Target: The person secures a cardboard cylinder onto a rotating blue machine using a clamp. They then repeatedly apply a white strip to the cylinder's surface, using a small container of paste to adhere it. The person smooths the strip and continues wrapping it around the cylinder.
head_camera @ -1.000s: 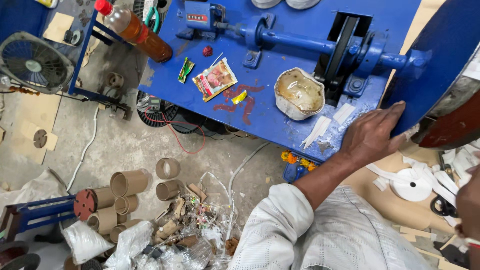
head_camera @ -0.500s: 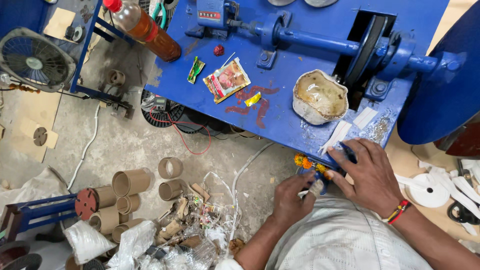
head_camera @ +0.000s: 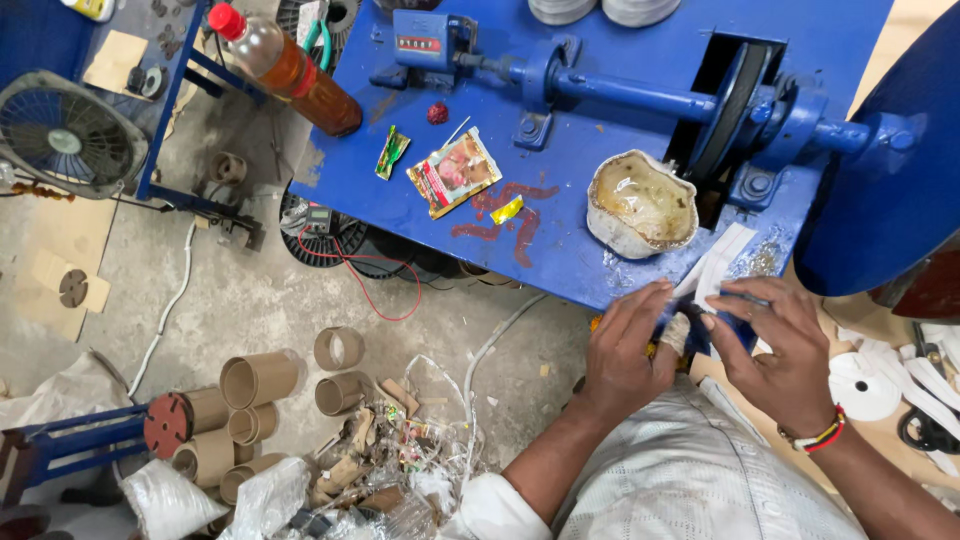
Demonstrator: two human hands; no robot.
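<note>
Head view: left hand (head_camera: 622, 355) and right hand (head_camera: 785, 352) meet at the blue counter (head_camera: 560, 235) edge, fingers (head_camera: 735, 300) of both pinching a small dark blue piece (head_camera: 712, 330) beside white strips (head_camera: 715, 270). Dirty white bowl (head_camera: 640, 203) near.

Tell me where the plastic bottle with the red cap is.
The plastic bottle lies tilted at the blue table's upper-left corner, left of the green wrapper.
</note>
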